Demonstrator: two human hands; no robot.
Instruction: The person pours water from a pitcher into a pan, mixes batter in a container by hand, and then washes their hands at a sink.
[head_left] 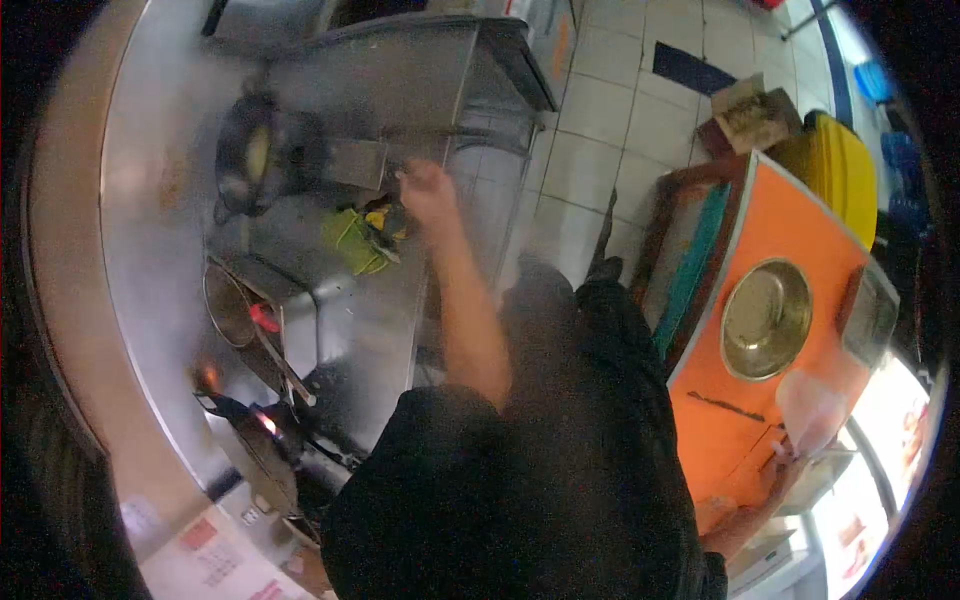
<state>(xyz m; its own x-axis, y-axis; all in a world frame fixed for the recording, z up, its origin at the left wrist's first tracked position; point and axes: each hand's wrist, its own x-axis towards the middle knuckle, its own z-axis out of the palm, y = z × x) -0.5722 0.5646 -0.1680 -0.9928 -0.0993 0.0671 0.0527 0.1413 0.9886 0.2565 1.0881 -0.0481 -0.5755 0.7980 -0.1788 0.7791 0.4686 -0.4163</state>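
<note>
My left hand [425,190] reaches out over the stainless steel counter [370,320], just right of a green and yellow cloth [358,238]. The hand is blurred, so its grip is unclear. A dark wok [250,155] sits further left on the stove. My right hand [788,468] is low at the right edge of the orange counter [800,230] and pinches a clear plastic bag [808,408] that stands up from it. My black shirt fills the lower middle.
Flames [266,422] burn under a second wok [262,462] at the lower left. Beside it lie a round strainer [226,305] and a red-handled tool [263,318]. On the orange counter are a metal bowl [766,318] and a steel container [868,316]. A cardboard box [752,114] lies on the tiled floor.
</note>
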